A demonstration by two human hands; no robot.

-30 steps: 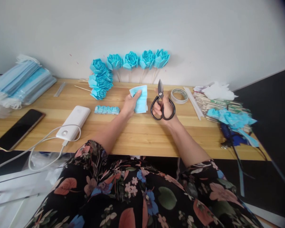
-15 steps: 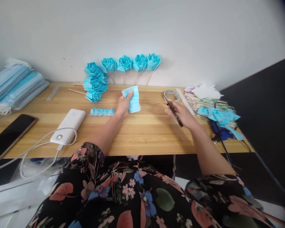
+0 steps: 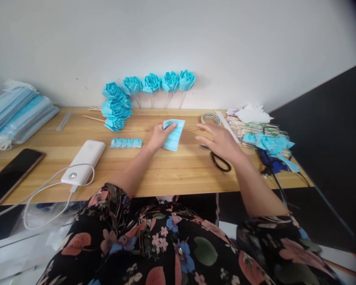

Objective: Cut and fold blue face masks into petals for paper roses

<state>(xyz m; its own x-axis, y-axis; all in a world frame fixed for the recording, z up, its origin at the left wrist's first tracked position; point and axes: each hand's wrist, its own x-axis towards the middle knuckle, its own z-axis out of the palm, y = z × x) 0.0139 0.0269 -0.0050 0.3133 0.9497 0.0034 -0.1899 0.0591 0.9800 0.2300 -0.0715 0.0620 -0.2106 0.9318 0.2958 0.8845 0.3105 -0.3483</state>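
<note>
My left hand (image 3: 161, 135) is closed, its thumb pressed on a light blue piece of mask fabric (image 3: 175, 138) with creases across it. My right hand (image 3: 221, 140) hovers over the table to the right, fingers apart and holding nothing. Under its palm lies a pair of scissors, of which the black handle loop (image 3: 221, 162) shows; the hand hides most of the rest. Just beyond the right fingers sits a roll of tape (image 3: 210, 118). Left of my left hand is a row of small folded blue pieces (image 3: 126, 143).
Blue fabric flowers (image 3: 152, 83) on sticks lean on the wall, and more are stacked (image 3: 115, 109) on the table. Face masks (image 3: 20, 113), a phone (image 3: 14, 172) and a cabled power bank (image 3: 84, 160) are at left. Blue scraps (image 3: 269, 143) and a glue-gun-like blue tool (image 3: 277, 164) lie at right.
My right hand has let go of the scissors, which now lie on the table, and its fingers have spread. My left hand has moved slightly right and nearer with the blue fabric.
</note>
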